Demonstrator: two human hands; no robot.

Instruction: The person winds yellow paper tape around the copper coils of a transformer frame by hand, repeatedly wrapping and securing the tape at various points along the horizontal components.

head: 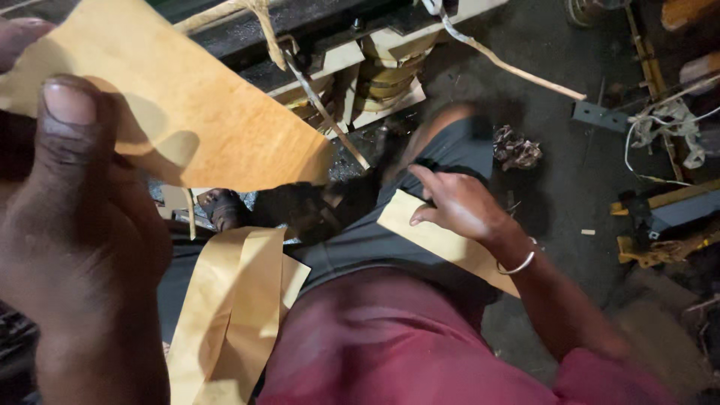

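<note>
Holding a tan paper sheet point(187, 112) up at the upper left of the frame, the left hand point(75, 225) pinches it with the thumb pressed on its face; the right hand point(457, 206), a thin bangle at its wrist, rests with fingers curled on a smaller paper strip point(435, 240) laid over the dark-trousered thigh at centre; more paper strips point(232, 307) hang at the lower left; a wound transformer core point(375, 67) stands at the top centre on the dark floor point(555, 150).
</note>
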